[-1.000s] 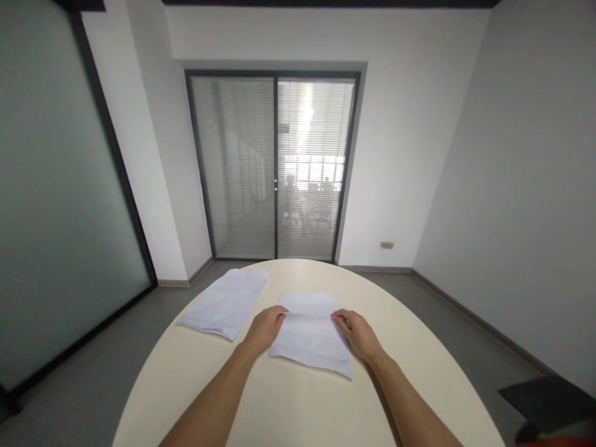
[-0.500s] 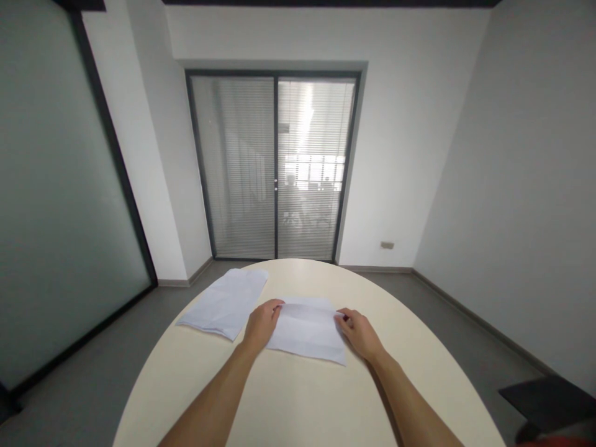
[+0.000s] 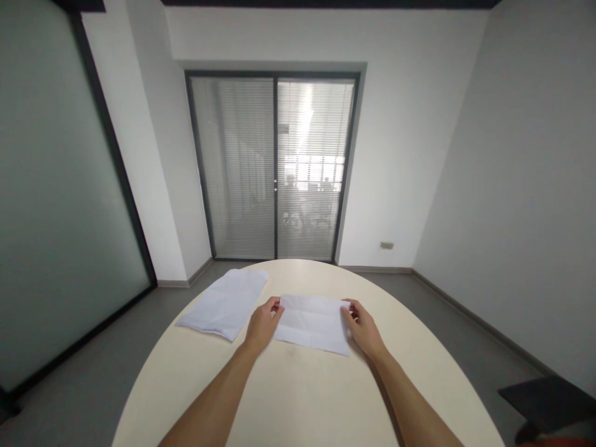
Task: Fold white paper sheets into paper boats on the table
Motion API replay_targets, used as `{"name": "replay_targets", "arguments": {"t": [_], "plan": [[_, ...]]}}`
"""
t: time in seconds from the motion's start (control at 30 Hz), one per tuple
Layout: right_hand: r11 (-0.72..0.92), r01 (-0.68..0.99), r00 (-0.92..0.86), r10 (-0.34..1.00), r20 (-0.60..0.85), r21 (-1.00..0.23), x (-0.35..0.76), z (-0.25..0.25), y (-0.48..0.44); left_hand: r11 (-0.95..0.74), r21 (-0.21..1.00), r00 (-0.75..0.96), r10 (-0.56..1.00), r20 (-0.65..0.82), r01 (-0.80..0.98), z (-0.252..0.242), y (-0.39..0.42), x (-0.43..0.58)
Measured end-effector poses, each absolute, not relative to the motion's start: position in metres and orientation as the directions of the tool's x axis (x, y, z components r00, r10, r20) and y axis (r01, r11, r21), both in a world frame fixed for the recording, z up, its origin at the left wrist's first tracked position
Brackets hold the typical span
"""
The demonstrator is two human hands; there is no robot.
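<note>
A creased sheet of white paper is stretched between my two hands above the pale round table. My left hand pinches its left edge near the far corner, thumb on the near side. At the opposite side, my right hand grips the right edge close to the far corner, fingers curled behind it. The near edge of the sheet hangs low, at or just above the tabletop; I cannot tell which. Left of my left hand lies a stack of white paper, slightly uneven along its near edge.
Beyond the table stands a glazed double door with blinds. A frosted glass panel runs along the left, and a plain white wall along the right. A dark flat object, partly cut off, is at the lower right.
Both hands have shifted slightly, the right one a little outward and away from me. The sheet's far edge now shows straighter, and its near edge has moved slightly away from me.
</note>
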State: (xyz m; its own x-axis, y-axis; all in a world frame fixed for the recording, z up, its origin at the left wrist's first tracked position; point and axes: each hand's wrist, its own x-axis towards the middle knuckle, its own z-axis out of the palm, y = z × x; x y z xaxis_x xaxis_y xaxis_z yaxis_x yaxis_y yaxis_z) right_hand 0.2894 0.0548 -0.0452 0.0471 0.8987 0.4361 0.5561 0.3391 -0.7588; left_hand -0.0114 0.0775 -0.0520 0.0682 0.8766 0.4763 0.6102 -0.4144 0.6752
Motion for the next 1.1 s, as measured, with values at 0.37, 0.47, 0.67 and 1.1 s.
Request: {"name": "replay_targets", "arguments": {"t": [0.37, 0.47, 0.67, 1.1], "plan": [[0.298, 0.598, 0.100, 0.893, 0.438, -0.744, 0.289, -0.038, 0.053, -0.435, 0.602, -0.021, 0.799, 0.601, 0.669, -0.048, 0.079, -0.013], [0.282, 0.487, 0.128, 0.913, 0.387, -0.826, 0.288, -0.039, 0.056, -0.459, 0.685, -0.016, 0.824, 0.566, 0.566, -0.046, 0.078, -0.013], [0.410, 0.384, 0.090, 0.875, 0.475, -0.827, 0.290, -0.043, 0.060, -0.524, 0.752, 0.002, 0.821, 0.571, 0.399, -0.049, 0.082, -0.011], [0.422, 0.638, -0.203, 0.899, 0.389, -0.644, 0.297, -0.055, 0.057, -0.424, 0.737, 0.034, 0.877, 0.480, 0.527, -0.057, 0.082, -0.017]]}}
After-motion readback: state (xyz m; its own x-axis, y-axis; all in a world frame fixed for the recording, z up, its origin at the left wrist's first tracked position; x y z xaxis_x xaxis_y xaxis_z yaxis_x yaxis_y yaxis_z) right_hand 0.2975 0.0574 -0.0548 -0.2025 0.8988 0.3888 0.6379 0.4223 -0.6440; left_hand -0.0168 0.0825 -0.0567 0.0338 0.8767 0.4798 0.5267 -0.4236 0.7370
